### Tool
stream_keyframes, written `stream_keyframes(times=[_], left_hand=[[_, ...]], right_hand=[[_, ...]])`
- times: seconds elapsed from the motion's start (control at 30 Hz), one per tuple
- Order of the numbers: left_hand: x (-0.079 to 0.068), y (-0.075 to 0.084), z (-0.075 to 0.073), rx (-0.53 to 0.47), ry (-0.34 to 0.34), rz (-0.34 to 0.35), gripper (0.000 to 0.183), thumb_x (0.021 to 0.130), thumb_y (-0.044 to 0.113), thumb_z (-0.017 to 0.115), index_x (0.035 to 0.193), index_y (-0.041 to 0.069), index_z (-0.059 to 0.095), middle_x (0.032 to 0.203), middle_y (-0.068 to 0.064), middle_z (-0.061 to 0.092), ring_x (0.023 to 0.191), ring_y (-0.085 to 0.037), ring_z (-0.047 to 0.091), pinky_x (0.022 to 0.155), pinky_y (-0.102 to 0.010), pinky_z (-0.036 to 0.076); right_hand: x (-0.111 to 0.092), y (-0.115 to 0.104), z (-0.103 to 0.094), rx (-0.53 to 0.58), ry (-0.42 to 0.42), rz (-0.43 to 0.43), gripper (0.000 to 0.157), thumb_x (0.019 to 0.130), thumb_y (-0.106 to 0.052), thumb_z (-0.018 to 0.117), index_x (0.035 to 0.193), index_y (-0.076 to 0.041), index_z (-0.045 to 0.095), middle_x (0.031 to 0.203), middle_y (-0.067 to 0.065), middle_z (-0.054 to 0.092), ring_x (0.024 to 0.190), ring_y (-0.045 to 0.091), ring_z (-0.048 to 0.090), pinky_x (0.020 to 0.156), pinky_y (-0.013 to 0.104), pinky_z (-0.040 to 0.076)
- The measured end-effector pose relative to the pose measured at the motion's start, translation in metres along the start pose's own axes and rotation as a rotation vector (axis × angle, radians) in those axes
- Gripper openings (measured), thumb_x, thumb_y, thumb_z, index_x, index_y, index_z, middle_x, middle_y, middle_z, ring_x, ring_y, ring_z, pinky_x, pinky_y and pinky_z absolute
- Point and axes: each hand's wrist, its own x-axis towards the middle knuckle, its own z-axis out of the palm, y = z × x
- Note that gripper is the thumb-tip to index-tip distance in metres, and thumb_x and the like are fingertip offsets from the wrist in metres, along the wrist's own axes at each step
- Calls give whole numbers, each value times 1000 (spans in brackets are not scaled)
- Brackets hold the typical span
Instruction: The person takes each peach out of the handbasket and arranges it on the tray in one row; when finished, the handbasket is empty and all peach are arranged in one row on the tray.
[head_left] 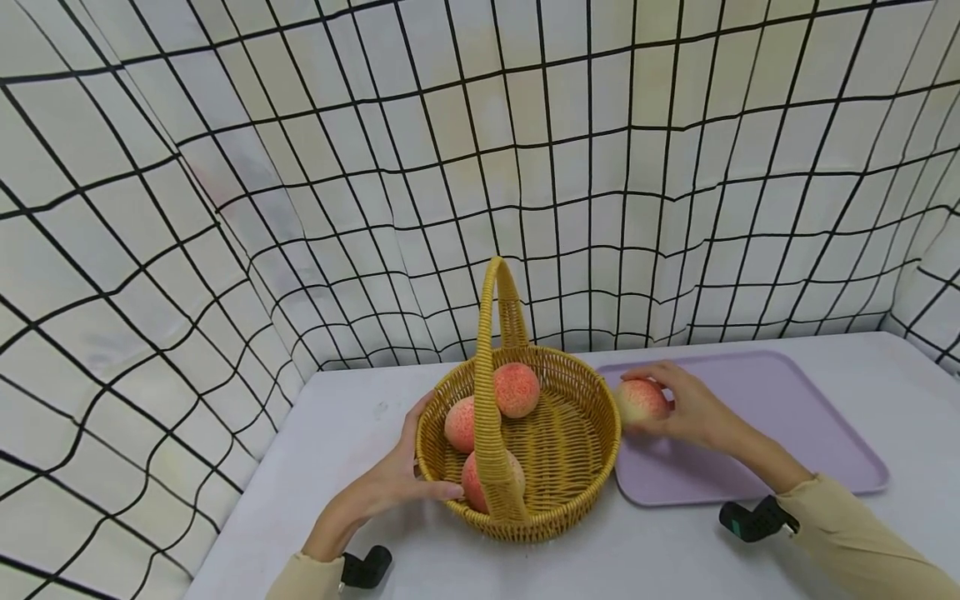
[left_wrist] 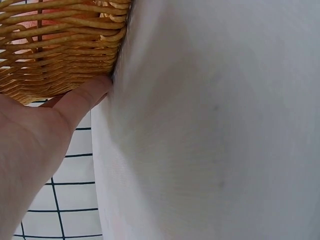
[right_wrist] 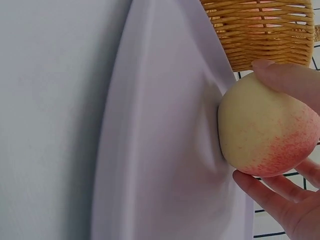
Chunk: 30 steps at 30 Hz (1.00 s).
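Note:
A yellow-brown wicker basket (head_left: 558, 508) with a tall arched handle stands on the white table. Inside it lie three pink-red peaches, one at the back (head_left: 516, 390), one at the left (head_left: 461, 425) and one near the front (head_left: 474, 483), partly behind the handle. My left hand (head_left: 393, 475) holds the basket's left side, thumb at the front rim and fingers along the outer wall. To the right of the basket, my right hand (head_left: 686, 408) grips another peach (right_wrist: 267, 130), pale cream with a red blush, between thumb and fingers at the tray's left end.
A lilac tray (head_left: 757, 417) lies on the table (head_left: 585, 567) right beside the basket. Behind and to the left rise white walls covered by black netting (head_left: 570, 200). Small black devices are strapped at the left wrist (head_left: 367, 568) and right wrist (head_left: 753, 521).

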Motion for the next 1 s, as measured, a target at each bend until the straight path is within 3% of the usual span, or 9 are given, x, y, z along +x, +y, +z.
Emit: stream_keyframes(times=[0.2, 0.33, 0.43, 0.6, 0.77, 0.9, 1.0], left_hand=[[1, -1, 2, 3, -8, 1, 134, 79, 37, 90, 166, 26, -10, 170, -22, 14, 155, -42, 22, 122, -64, 23], [1, -1, 2, 5, -6, 5, 133, 79, 37, 90, 166, 26, -10, 171, -22, 14, 155, -43, 22, 122, -64, 22], [1, -1, 1, 4, 0, 3, 133, 79, 36, 90, 166, 26, -10, 171, -22, 13, 155, -43, 21, 122, -65, 21], [1, 0, 0, -1, -5, 16, 132, 80, 34, 90, 166, 26, -10, 171, -21, 13, 156, -42, 21, 122, -64, 21], [0, 0, -1, 5, -2, 14, 133, 79, 35, 90, 166, 27, -10, 170, -21, 14, 156, -41, 21, 122, -64, 22], [-1, -1, -1, -5, -6, 13, 133, 80, 34, 90, 166, 26, -10, 170, -20, 14, 156, -40, 21, 122, -62, 22], [-1, -1, -1, -5, -6, 18, 133, 80, 35, 90, 166, 26, -10, 171, -20, 14, 156, -40, 21, 122, -62, 22]], right_hand=[[-4, -1, -5, 1, -12, 0, 65, 74, -17, 96, 130, -5, 66, 125, 16, 64, 110, 36, 63, 84, 42, 57], [-1, -9, -14, 20, -20, -13, 66, 75, -13, 95, 133, -3, 64, 127, 15, 62, 114, 40, 63, 90, 51, 59], [4, -23, -22, 34, -22, -53, 64, 78, -11, 94, 134, -4, 63, 130, 15, 61, 119, 42, 63, 95, 58, 55], [14, -59, -23, 86, -22, -153, 59, 82, -15, 92, 135, -10, 64, 133, 9, 62, 124, 36, 60, 99, 57, 54], [22, -97, -2, 201, -47, -239, 56, 85, -13, 89, 135, -15, 64, 136, 1, 62, 128, 26, 57, 102, 52, 53], [23, -117, 31, 256, -87, -285, 55, 85, -13, 89, 134, -17, 65, 134, 0, 63, 127, 19, 57, 104, 43, 52], [22, -126, 56, 307, -138, -317, 52, 85, -8, 88, 131, -13, 65, 131, 3, 64, 124, 21, 59, 100, 40, 55]])
